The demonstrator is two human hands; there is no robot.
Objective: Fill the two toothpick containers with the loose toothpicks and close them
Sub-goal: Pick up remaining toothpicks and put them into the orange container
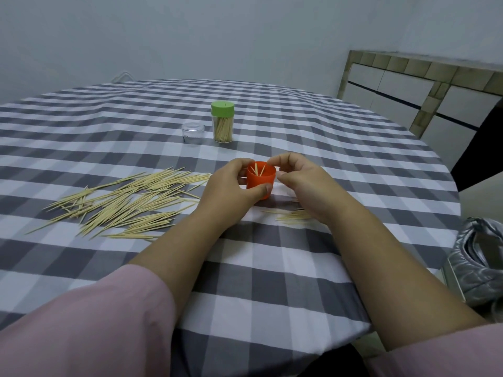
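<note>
Centrally, left hand gripping orange cap, right hand above rim

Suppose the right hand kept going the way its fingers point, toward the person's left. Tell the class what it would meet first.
The right hand would probably meet the orange cup first; its fingertips already sit at the rim. The left hand grips the cup's far side. Depth is hard to judge.

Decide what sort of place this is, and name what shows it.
Probably a home dining room: a round table under a checked tablecloth, a tiled sideboard against the wall, and a silver bag beside the table.
</note>
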